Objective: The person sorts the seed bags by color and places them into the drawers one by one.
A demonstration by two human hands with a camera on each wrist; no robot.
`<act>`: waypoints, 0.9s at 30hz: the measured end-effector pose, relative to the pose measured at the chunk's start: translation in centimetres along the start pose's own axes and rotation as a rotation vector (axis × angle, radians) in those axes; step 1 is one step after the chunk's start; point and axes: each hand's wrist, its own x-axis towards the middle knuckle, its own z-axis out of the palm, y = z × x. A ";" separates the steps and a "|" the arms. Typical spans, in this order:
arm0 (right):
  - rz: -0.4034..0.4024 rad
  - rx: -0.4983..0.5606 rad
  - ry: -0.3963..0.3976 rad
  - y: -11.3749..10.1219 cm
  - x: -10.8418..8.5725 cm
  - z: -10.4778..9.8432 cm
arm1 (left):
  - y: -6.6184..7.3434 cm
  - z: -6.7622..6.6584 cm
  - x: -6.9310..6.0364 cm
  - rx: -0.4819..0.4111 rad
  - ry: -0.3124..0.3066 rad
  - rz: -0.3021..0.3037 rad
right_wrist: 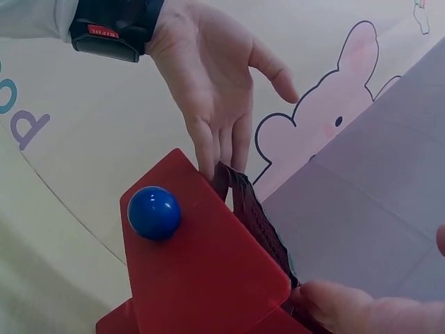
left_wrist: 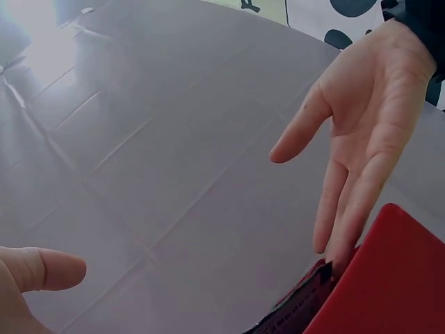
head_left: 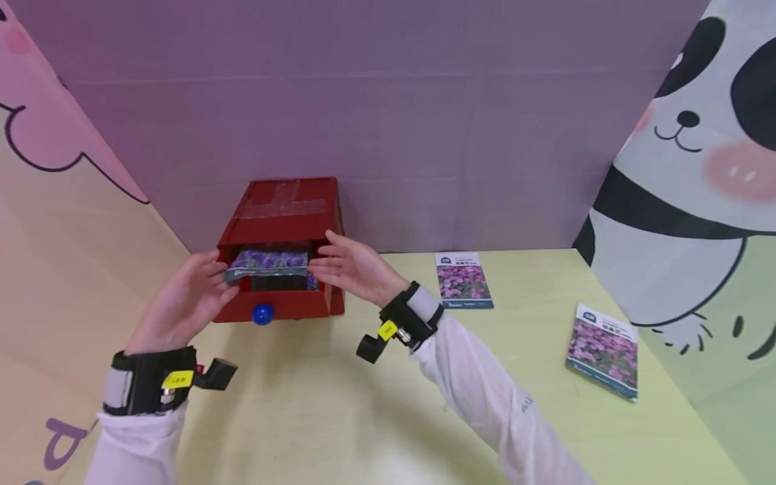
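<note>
A seed packet with purple flowers (head_left: 269, 261) lies across the pulled-out red drawer (head_left: 303, 304), whose front carries a blue knob (head_left: 263, 314). My left hand (head_left: 188, 293) is at the packet's left end, its fingers nearly straight and the thumb apart. On the other side, my right hand (head_left: 360, 269) holds its straight fingers at the packet's right end, thumb raised. The right wrist view shows the packet's dark edge (right_wrist: 261, 226) between the fingertips of both hands, just behind the drawer front. More purple print shows below the packet inside the drawer.
The red cabinet (head_left: 285, 209), with clear tape on top, stands against the purple back wall (head_left: 412, 135). Two pink-flower seed packets lie on the yellow table: one near the wall (head_left: 464, 279), another by the right panda-print panel (head_left: 603, 350).
</note>
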 end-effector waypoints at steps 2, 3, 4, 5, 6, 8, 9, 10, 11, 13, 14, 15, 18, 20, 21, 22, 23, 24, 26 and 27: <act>0.010 0.011 -0.001 0.1 0.1 0.0 | 0.2 0.1 0.4 0.035 0.014 -0.010; 0.014 0.022 -0.001 0.1 0.2 0.0 | 0.3 0.1 0.5 0.049 0.017 -0.015; 0.018 0.033 0.000 0.2 0.3 0.0 | 0.3 0.2 0.7 0.065 0.021 -0.018; 0.020 0.042 -0.001 0.2 0.4 0.0 | 0.4 0.3 0.8 0.078 0.028 -0.022; 0.022 0.049 -0.002 0.3 0.5 0.0 | 0.4 0.3 0.9 0.088 0.039 -0.023; 0.026 0.058 -0.002 0.4 0.6 0.0 | 0.5 0.4 1.1 0.106 0.059 -0.021; 0.026 0.062 -0.004 0.4 0.7 0.0 | 0.5 0.4 1.1 0.114 0.072 -0.020; 0.028 0.062 -0.006 0.4 0.7 0.0 | 0.5 0.4 1.2 0.124 0.089 -0.017; 0.028 0.058 -0.009 0.4 0.7 0.0 | 0.5 0.4 1.2 0.141 0.104 -0.018; 0.030 0.050 -0.017 0.4 0.7 0.0 | 0.5 0.4 1.2 0.161 0.125 -0.016; 0.031 0.043 -0.022 0.4 0.7 0.1 | 0.5 0.5 1.3 0.170 0.136 -0.018; 0.032 0.035 -0.028 0.4 0.7 0.1 | 0.5 0.5 1.3 0.179 0.143 -0.021; 0.028 -0.012 -0.045 0.4 0.6 0.0 | 0.4 0.6 1.2 0.198 0.157 -0.035; 0.006 -0.058 -0.045 0.4 0.5 -0.1 | 0.4 0.7 1.1 0.222 0.168 -0.046; -0.010 -0.082 -0.042 0.3 0.5 -0.1 | 0.5 0.7 1.0 0.238 0.174 -0.052; -0.028 -0.110 -0.034 0.3 0.5 -0.1 | 0.5 0.7 1.0 0.253 0.182 -0.054; -0.045 -0.139 -0.022 0.3 0.5 -0.2 | 0.5 0.7 0.9 0.260 0.193 -0.053; -0.063 -0.163 -0.007 0.2 0.5 -0.2 | 0.5 0.6 0.8 0.268 0.202 -0.048; -0.097 -0.202 0.019 0.0 0.6 -0.3 | 0.5 0.5 0.7 0.278 0.220 -0.030; -0.114 -0.221 0.033 0.0 0.6 -0.3 | 0.4 0.5 0.6 0.280 0.222 -0.018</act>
